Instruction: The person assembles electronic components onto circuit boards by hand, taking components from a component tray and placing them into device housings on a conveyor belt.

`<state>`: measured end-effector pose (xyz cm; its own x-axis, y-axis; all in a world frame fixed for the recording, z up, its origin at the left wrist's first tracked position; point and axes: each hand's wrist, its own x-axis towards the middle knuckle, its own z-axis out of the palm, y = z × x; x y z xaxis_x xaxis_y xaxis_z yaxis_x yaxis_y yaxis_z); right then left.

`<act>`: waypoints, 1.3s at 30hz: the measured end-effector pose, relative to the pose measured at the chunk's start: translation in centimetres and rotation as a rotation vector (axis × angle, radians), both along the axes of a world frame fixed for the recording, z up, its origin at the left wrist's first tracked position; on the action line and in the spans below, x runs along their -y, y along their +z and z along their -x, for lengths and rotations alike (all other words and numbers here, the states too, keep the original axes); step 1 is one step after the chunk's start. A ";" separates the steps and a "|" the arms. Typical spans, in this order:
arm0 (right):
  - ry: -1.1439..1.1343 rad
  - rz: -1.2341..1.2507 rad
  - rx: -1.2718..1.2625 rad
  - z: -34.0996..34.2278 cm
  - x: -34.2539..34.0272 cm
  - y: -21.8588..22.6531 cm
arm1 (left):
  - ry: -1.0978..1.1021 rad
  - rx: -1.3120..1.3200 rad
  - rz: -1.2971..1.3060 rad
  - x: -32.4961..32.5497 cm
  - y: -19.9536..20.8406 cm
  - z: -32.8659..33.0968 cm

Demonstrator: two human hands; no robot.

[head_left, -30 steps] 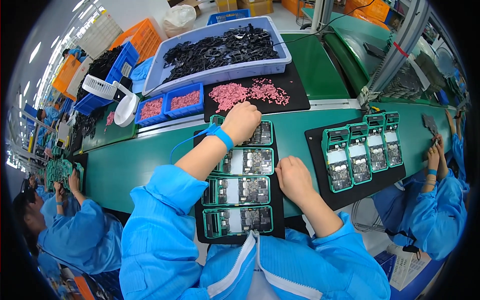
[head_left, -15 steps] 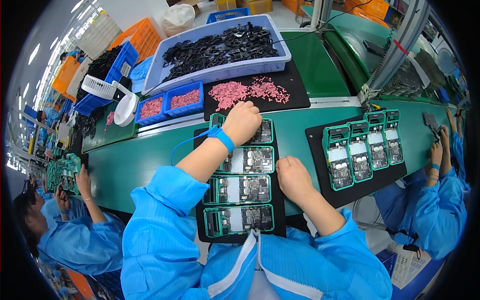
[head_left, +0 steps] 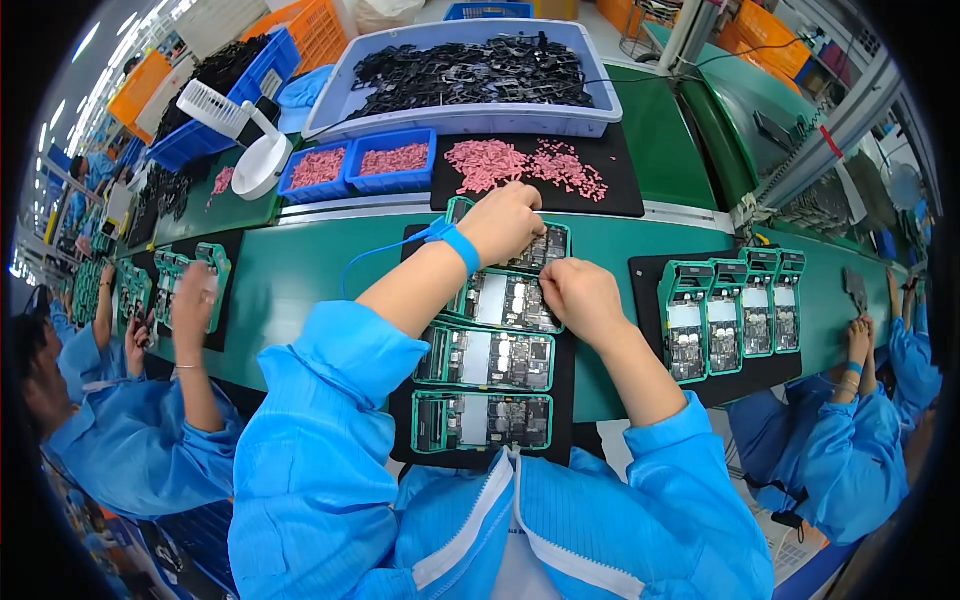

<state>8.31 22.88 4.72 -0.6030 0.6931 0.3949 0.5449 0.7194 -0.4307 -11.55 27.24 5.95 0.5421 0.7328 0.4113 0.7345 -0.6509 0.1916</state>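
Note:
A column of green-framed device housings with exposed circuit boards lies on a black mat [head_left: 564, 400] before me. My left hand [head_left: 502, 225], its wrist in a blue strap [head_left: 455, 246], bends over the farthest housing [head_left: 553, 244]. Its fingers are drawn together and point down; anything in them is hidden. My right hand [head_left: 585, 298] is curled, with its fingertips at the right end of the second housing [head_left: 510, 298], close to the farthest one. What it may pinch does not show. Nearer to me lie a third housing [head_left: 515, 362] and a fourth [head_left: 500, 420].
Small pink pieces [head_left: 485, 163] are heaped beyond my left hand, beside two blue trays [head_left: 395, 185] of them. Behind stands a large bin [head_left: 460, 122] of black parts. More housings [head_left: 725, 345] lie on the right. A white fan [head_left: 262, 165] stands left; co-workers sit on both sides.
My right hand has moved forward and left, from beside the mat to the housings' right edge. My left hand has come down closer over the farthest housing. The view has shifted slightly.

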 end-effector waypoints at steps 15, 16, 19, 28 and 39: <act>0.160 -0.301 0.210 -0.6 1.0 0.8 | 0.016 -0.177 0.115 -0.5 -0.1 0.2; 0.132 -0.245 0.256 -0.8 1.3 0.8 | 0.013 -0.194 0.152 -0.8 0.1 0.2; 0.121 -0.137 0.333 -1.1 1.6 1.8 | -0.016 -0.112 0.528 -3.3 2.1 0.5; -0.210 0.185 -0.030 -0.9 -3.9 3.2 | 0.292 -0.129 0.320 -9.9 -0.4 -1.4; -0.417 0.188 0.126 3.4 -13.6 -0.3 | 0.272 -0.225 0.396 -11.7 -0.9 -0.9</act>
